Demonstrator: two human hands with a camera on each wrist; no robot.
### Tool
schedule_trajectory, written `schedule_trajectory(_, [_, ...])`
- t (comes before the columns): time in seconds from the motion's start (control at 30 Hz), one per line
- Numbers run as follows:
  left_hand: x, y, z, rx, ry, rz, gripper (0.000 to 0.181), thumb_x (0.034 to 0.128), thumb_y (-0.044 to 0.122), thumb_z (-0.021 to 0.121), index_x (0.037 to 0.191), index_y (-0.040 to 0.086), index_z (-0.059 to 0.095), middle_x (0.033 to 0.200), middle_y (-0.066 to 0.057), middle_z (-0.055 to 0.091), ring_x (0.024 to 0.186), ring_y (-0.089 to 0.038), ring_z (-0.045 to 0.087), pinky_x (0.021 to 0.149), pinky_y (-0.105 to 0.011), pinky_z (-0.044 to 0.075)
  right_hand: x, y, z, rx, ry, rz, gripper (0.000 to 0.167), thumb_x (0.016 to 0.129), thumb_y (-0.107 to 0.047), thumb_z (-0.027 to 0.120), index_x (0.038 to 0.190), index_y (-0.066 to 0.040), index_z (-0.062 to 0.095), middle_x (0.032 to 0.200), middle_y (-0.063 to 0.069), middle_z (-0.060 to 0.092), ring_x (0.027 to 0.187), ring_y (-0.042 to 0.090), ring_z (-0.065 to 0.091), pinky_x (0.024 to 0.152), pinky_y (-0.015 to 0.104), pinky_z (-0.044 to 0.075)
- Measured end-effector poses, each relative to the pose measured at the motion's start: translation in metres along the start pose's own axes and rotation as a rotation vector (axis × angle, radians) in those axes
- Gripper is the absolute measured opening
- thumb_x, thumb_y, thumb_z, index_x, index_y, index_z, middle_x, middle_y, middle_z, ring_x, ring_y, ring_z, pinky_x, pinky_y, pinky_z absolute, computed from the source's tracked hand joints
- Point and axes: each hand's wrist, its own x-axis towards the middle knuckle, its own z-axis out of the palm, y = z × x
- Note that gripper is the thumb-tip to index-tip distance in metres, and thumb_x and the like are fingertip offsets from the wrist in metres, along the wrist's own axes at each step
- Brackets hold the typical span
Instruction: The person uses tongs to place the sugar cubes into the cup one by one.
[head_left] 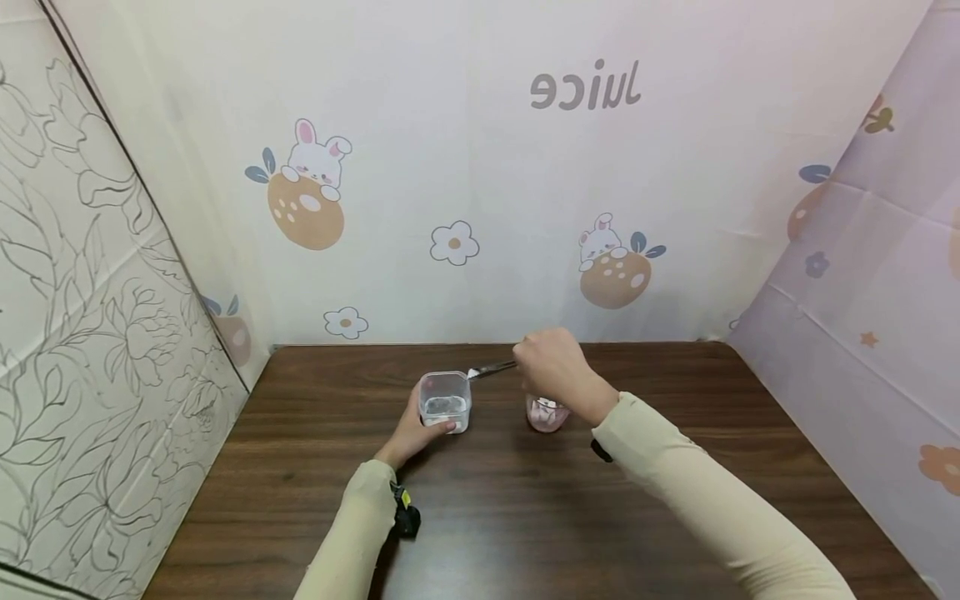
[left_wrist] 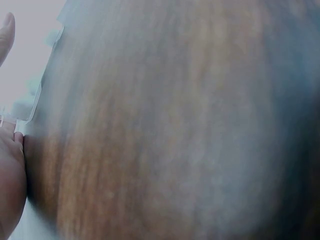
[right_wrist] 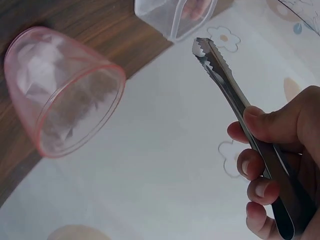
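My left hand (head_left: 410, 432) grips a clear square plastic container (head_left: 445, 386) on the table, its thumb along the near side. Something white lies in the bottom of that container. In my right hand (head_left: 553, 368) is a pair of metal tongs (right_wrist: 235, 100) with toothed tips, held between thumb and curled fingers. The tongs point left, their tips by the container's right rim, with a small white piece (head_left: 472, 374) at the end. Below my right hand stands a pink see-through cup (right_wrist: 35, 85) holding white crumpled-looking pieces; the hand partly hides it in the head view.
The dark wooden table (head_left: 487, 517) reaches back to a wall covering (head_left: 390, 167) printed with rabbits, fruit and flowers. More printed sheets hang on the left and right sides. The left wrist view is mostly blurred tabletop.
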Motion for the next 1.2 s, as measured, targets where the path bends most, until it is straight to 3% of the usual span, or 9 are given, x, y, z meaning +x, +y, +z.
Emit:
schedule_trajectory(0.1, [0.001, -0.006, 0.0, 0.003, 0.008, 0.009, 0.098, 0.0739, -0.003, 0.078, 0.149, 0.0, 0.015, 0.145, -0.028, 0.029, 0.126, -0.044, 0.035, 0.106, -0.055, 0.024, -0.005, 0.007, -0.002, 0.004, 0.03, 0.004, 0.041, 0.063, -0.009, 0.068, 0.047, -0.019, 0.032, 0.049, -0.007, 0.024, 0.05, 0.012, 0.02, 0.037, 0.029, 0.027])
schedule_trajectory(0.2, [0.001, -0.003, 0.001, 0.008, 0.001, 0.03, 0.097, 0.0743, -0.003, 0.077, 0.149, -0.001, 0.016, 0.145, -0.03, 0.028, 0.126, -0.045, 0.035, 0.106, -0.055, 0.023, -0.01, 0.014, -0.003, -0.004, 0.052, 0.019, 0.037, 0.061, -0.015, 0.072, 0.046, -0.018, 0.038, 0.047, -0.005, 0.032, 0.046, 0.011, 0.026, 0.036, 0.033, 0.033])
schedule_trajectory(0.33, [-0.002, 0.011, 0.001, 0.017, -0.023, 0.039, 0.094, 0.0748, -0.006, 0.076, 0.146, -0.008, 0.015, 0.145, -0.034, 0.025, 0.127, -0.049, 0.032, 0.105, -0.058, 0.022, -0.017, 0.022, -0.007, -0.019, 0.039, 0.047, 0.038, 0.064, -0.019, 0.078, 0.047, -0.017, 0.044, 0.048, -0.003, 0.041, 0.041, 0.014, 0.037, 0.036, 0.037, 0.037])
schedule_trajectory(0.47, [-0.008, 0.028, 0.002, 0.007, -0.042, 0.027, 0.09, 0.076, -0.009, 0.072, 0.145, -0.012, 0.014, 0.144, -0.037, 0.023, 0.127, -0.053, 0.029, 0.105, -0.06, 0.02, -0.027, 0.032, -0.011, -0.028, 0.036, 0.061, 0.038, 0.067, -0.01, 0.071, 0.046, -0.017, 0.04, 0.048, -0.002, 0.038, 0.04, 0.016, 0.039, 0.036, 0.038, 0.037])
schedule_trajectory(0.57, [-0.009, 0.031, 0.002, 0.006, -0.048, 0.029, 0.09, 0.0763, -0.01, 0.072, 0.145, -0.013, 0.013, 0.144, -0.038, 0.023, 0.126, -0.053, 0.029, 0.105, -0.059, 0.021, -0.034, 0.039, -0.014, -0.015, 0.053, 0.074, 0.039, 0.068, -0.008, 0.068, 0.045, -0.017, 0.038, 0.046, -0.003, 0.036, 0.04, 0.016, 0.038, 0.035, 0.038, 0.036])
schedule_trajectory(0.93, [0.001, -0.002, 0.001, 0.037, -0.005, 0.04, 0.096, 0.0749, 0.0, 0.078, 0.149, -0.002, 0.016, 0.147, -0.028, 0.027, 0.128, -0.043, 0.033, 0.105, -0.055, 0.024, -0.058, 0.056, -0.013, 0.022, -0.026, 0.119, 0.043, 0.068, -0.004, 0.068, 0.044, -0.019, 0.036, 0.045, -0.005, 0.032, 0.045, 0.013, 0.024, 0.036, 0.033, 0.03])
schedule_trajectory(1.2, [0.001, -0.007, 0.0, 0.021, 0.002, 0.016, 0.098, 0.0753, 0.0, 0.078, 0.15, 0.002, 0.015, 0.149, -0.026, 0.025, 0.129, -0.042, 0.033, 0.106, -0.053, 0.023, -0.07, 0.06, -0.002, 0.018, -0.055, 0.12, 0.039, 0.071, -0.013, 0.08, 0.049, -0.017, 0.047, 0.046, -0.002, 0.038, 0.041, 0.013, 0.033, 0.036, 0.032, 0.033])
